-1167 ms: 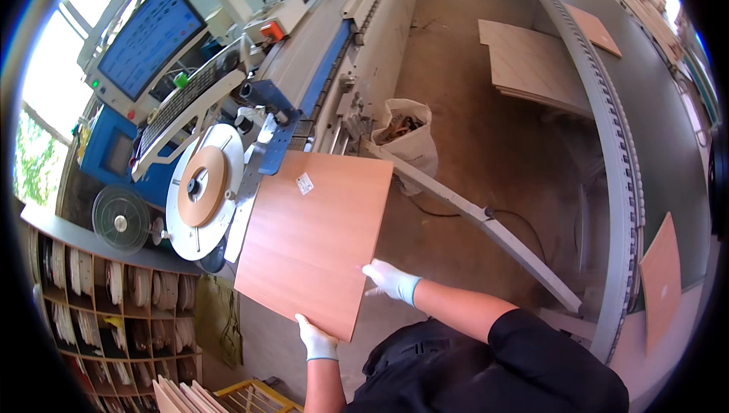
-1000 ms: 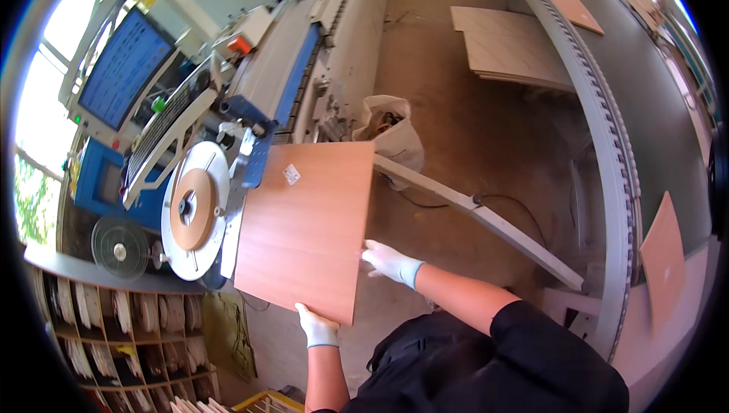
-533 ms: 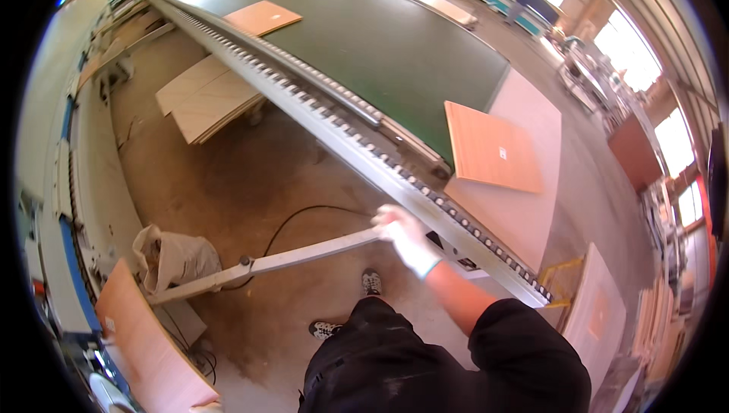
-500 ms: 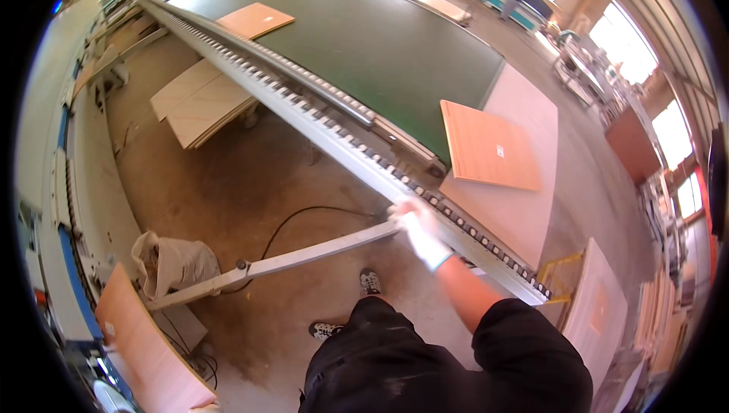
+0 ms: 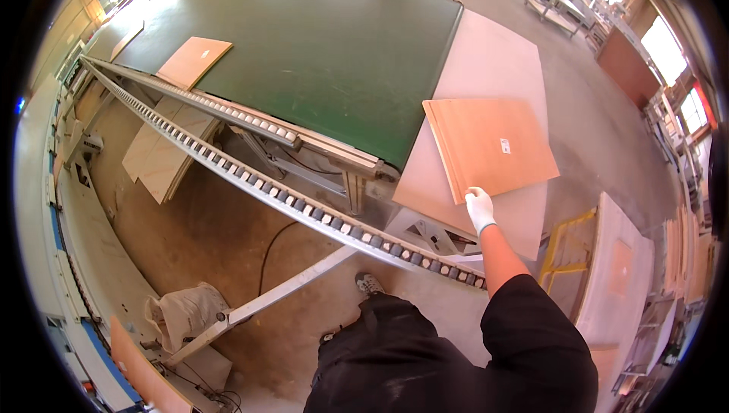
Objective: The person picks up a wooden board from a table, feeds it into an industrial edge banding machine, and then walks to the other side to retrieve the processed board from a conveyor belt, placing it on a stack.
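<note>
My right hand, in a white glove, is closed on the near corner of an orange-brown wooden panel with a small white label. Beneath that panel lies a large pale pink board at the end of the green conveyor belt. The layered left edge suggests more than one panel there, though I cannot tell how many. My left hand is out of sight. At the lower left, another wooden panel stands tilted, its lower part cut off by the picture's rim.
A roller rail crosses in front of me, with a slanting metal bar below it. Another panel rests on the belt. A pale sack and cables lie on the floor. A yellow frame stands at right beside a pale board.
My right hand has left the roller rail and reached forward and right to the panel's corner. The view has turned right. The lower-left panel has slipped further out of the picture.
</note>
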Tool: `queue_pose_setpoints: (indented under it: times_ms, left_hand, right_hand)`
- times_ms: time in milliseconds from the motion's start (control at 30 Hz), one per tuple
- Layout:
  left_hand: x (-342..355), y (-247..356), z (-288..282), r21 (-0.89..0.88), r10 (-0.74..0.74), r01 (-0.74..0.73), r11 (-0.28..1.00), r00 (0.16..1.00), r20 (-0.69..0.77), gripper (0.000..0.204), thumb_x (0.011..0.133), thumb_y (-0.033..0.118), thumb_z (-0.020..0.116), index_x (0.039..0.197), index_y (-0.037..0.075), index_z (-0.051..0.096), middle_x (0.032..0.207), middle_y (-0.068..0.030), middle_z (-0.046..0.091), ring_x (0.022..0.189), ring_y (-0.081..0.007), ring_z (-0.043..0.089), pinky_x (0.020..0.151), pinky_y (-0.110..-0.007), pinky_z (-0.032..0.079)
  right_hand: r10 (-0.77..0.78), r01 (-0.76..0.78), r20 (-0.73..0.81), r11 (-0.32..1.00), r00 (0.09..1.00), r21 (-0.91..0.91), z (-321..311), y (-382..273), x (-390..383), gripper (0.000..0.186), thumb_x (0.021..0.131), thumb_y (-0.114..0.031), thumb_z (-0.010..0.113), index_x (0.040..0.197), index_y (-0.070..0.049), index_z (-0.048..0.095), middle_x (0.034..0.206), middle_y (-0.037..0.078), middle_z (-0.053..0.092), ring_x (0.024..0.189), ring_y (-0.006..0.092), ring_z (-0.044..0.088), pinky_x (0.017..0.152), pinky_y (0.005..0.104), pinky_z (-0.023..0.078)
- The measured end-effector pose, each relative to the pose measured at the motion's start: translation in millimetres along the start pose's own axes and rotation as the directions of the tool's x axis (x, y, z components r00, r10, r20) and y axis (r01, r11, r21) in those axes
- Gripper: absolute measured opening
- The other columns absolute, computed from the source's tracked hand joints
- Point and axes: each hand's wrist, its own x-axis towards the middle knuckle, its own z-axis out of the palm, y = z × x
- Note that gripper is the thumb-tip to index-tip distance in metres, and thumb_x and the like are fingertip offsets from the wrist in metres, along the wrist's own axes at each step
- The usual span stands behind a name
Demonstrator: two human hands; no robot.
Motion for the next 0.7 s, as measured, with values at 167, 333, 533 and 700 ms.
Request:
queue_pose_setpoints:
  times_ms: [167, 333, 533, 700]
  left_hand:
    - [-96, 144, 37, -0.506, 0.449, -0.290, 0.812, 0.865, 0.225, 0.038, 0.099, 0.030, 0.048, 0.120, 0.003, 0.063, 0.119, -0.0134, 0.064, 0.107, -0.0242, 0.062, 0.090, -0.036, 0.049]
    - [-154, 237, 58, -0.537, 0.649, -0.413, 0.735, 0.659, 0.381, 0.040, 0.097, 0.029, 0.053, 0.119, -0.003, 0.061, 0.107, -0.0170, 0.068, 0.096, -0.0244, 0.066, 0.086, -0.033, 0.051]
    - [-160, 296, 66, -0.592, 0.731, -0.436, 0.678, 0.489, 0.477, 0.040, 0.097, 0.028, 0.055, 0.121, -0.004, 0.061, 0.107, -0.0181, 0.069, 0.099, -0.0245, 0.066, 0.089, -0.034, 0.050]
    - [-131, 308, 71, -0.697, 0.551, -0.120, 0.707, 0.712, 0.435, 0.038, 0.098, 0.030, 0.052, 0.121, 0.001, 0.060, 0.104, -0.0087, 0.067, 0.085, -0.0184, 0.060, 0.078, -0.032, 0.049]
  right_hand:
    - [0.019, 0.031, 0.103, 0.890, 0.994, -0.454, 20, -64, 0, 0.036, 0.084, -0.026, 0.063, 0.111, -0.003, 0.068, 0.108, 0.021, 0.069, 0.105, 0.0372, 0.065, 0.092, 0.0435, 0.051]
    - [0.011, 0.036, 0.075, 0.796, 0.997, -0.604, 20, -56, -13, 0.043, 0.079, -0.022, 0.064, 0.118, -0.004, 0.059, 0.115, 0.022, 0.061, 0.105, 0.0421, 0.061, 0.090, 0.0494, 0.051]
    - [0.077, 0.006, 0.111, 0.796, 0.991, -0.606, -6, -55, -38, 0.029, 0.078, -0.020, 0.063, 0.103, -0.005, 0.063, 0.105, 0.020, 0.065, 0.100, 0.0404, 0.064, 0.087, 0.0488, 0.051]
    - [0.439, -0.326, 0.331, 0.880, 0.835, -0.345, -61, 36, -46, 0.024, 0.081, -0.027, 0.066, 0.085, -0.003, 0.067, 0.080, 0.017, 0.070, 0.083, 0.0336, 0.068, 0.078, 0.0451, 0.052]
